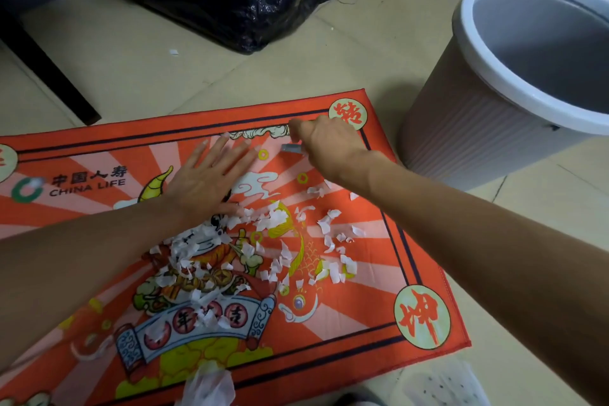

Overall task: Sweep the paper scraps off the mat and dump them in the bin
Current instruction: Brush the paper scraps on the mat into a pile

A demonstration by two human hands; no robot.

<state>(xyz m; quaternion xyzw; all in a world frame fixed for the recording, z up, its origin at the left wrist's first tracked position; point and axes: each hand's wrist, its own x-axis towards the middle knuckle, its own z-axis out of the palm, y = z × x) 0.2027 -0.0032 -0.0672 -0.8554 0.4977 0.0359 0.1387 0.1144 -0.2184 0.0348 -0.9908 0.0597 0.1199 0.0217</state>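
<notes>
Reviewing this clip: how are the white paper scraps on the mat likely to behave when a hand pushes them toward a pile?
The paper scraps look small, thin and curled, so probably very light; likely to scatter or flip rather than slide together. The mat appears fabric-surfaced, so some may snag. The flat left hand suits a broad sweep.

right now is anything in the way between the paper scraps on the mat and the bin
Nothing visible blocks it. The paper scraps lie mid-mat; the bin stands open on bare floor just past the mat's far right corner. Only the right hand hovers near that corner.
</notes>
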